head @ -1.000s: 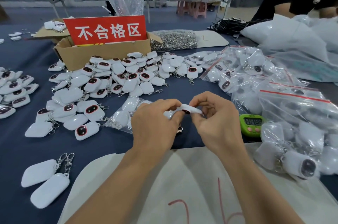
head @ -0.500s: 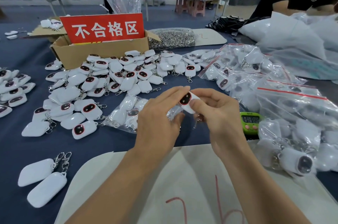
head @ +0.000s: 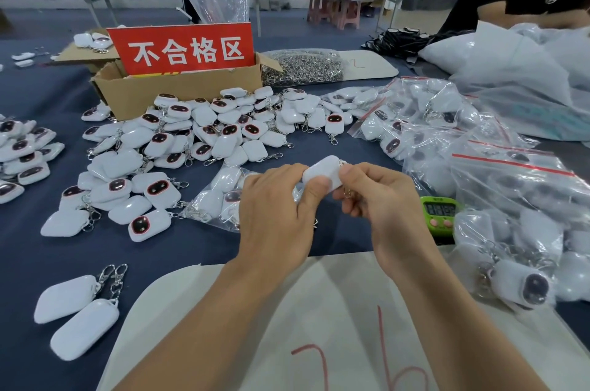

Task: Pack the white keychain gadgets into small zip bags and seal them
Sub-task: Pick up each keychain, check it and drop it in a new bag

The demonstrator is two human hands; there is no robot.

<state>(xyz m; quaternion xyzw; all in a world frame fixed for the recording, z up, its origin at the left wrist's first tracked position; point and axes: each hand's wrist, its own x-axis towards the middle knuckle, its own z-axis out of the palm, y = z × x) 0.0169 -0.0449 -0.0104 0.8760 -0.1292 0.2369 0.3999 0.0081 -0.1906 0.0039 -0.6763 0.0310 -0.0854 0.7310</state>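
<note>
I log left hand and right hand both pinching one white keychain gadget over a bare tabletop strip, bounded by loose gadget pile beyond, filled zip bags right, white board nearest me.

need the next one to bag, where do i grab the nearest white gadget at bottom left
Pinch the nearest gadget across its white body near the rounded lower end, from above. It lies flat with that end free; its clasp lies beside the neighbouring gadget's clasp and might snag.
</note>
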